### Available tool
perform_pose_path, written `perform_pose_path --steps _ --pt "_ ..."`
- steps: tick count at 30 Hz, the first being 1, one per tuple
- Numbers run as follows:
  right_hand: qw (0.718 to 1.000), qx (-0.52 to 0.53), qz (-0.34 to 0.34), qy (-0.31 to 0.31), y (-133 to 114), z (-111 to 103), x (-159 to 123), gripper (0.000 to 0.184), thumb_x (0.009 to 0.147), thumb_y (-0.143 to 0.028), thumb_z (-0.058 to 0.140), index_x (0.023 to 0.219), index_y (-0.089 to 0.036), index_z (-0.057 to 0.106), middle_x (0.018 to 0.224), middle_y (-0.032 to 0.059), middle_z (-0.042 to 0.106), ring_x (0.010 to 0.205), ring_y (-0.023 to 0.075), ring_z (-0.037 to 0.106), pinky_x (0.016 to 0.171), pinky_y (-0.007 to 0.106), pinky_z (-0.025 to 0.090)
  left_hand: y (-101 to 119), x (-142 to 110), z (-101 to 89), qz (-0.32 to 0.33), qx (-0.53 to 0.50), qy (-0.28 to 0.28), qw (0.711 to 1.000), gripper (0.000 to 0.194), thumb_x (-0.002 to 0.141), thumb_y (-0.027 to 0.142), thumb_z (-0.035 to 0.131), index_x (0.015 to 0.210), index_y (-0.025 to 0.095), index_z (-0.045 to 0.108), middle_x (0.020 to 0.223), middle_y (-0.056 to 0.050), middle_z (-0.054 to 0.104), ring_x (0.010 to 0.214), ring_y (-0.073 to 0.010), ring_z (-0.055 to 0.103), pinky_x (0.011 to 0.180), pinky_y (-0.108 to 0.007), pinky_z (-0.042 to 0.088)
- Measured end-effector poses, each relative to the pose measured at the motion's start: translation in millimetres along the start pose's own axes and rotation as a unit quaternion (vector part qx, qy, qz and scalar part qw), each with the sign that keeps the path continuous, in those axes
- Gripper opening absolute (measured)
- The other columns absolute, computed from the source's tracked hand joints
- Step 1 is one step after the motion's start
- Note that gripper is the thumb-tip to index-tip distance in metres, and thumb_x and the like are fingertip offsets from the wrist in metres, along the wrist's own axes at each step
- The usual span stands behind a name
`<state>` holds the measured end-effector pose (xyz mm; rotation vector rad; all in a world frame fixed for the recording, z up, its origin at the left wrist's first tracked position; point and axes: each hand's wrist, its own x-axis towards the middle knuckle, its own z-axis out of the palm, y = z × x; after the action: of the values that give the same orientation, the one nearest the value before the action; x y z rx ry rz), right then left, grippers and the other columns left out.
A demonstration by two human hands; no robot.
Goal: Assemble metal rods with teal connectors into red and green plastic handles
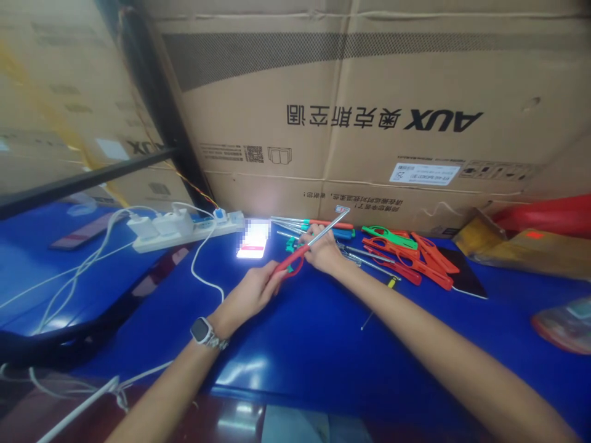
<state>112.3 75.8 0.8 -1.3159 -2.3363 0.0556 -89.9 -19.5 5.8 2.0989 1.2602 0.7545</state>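
Note:
My left hand [261,284], with a watch on the wrist, is wrapped round the red handle of a long-nosed lighter [287,263]. Its metal tube points up and to the right, past my right hand. My right hand [322,250] has its fingers curled in just behind that tube; what they hold, if anything, is hidden. Beyond it lie lighters with metal tubes and an orange handle [325,224] and a blue handle [339,233]. To the right sits a pile of red-orange handle shells [415,261] with a green shell [390,237] on top.
A lit phone [253,239] lies beside a white power strip [184,232] with plugs and cables. A cardboard box [277,74] stands along the back of the blue table [295,344]. A thin rod with a yellow end [391,283] lies under my right forearm.

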Motion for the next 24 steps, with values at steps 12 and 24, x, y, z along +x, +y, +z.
perform_pose_path --steps 12,24 --pt "0.675 0.684 0.229 0.154 37 -43 -64 0.030 0.075 -0.046 0.071 0.085 -0.018 0.065 0.059 -0.0056 0.046 0.050 0.0082 0.039 0.051 0.022 0.033 -9 2 3.2 0.044 0.049 -0.046 0.997 0.034 0.103 0.043 0.036 0.085 0.019 0.052 0.065 0.003 0.058 0.054 -0.0113 0.052 0.054 -0.023 0.036" --pt "0.663 0.679 0.224 0.222 52 -59 -67 0.026 0.066 -0.038 0.079 0.079 -0.018 0.069 0.057 -0.0067 0.043 0.053 0.0081 0.036 0.052 0.022 0.037 4 1 3.4 0.067 0.132 -0.037 0.988 0.033 0.101 0.043 0.037 0.085 0.020 0.055 0.063 0.001 0.060 0.049 -0.0129 0.053 0.049 -0.023 0.034"
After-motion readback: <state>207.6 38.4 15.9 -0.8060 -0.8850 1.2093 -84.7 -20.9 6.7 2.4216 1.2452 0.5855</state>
